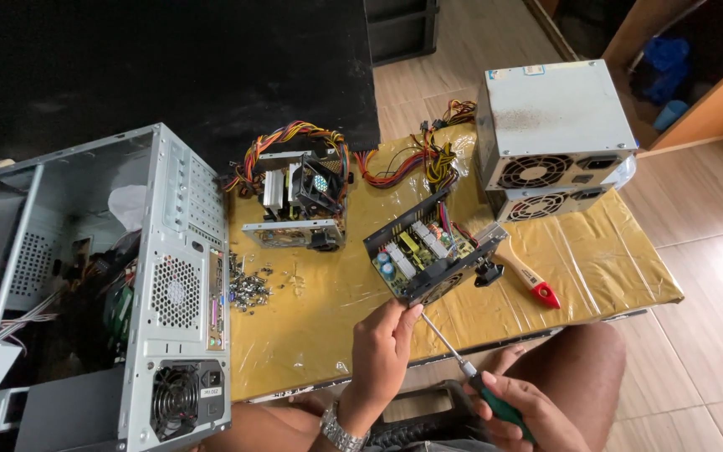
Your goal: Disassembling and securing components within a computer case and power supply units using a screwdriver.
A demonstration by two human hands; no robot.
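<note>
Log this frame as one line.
left hand: steadies open power supply | right hand: holds screwdriver, tip at its edge | brush alongside

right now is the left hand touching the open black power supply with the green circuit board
Touching. The head view shows the left hand with its fingertips pressed against the lower edge of the open black power supply, tilting it up off the table.
</note>
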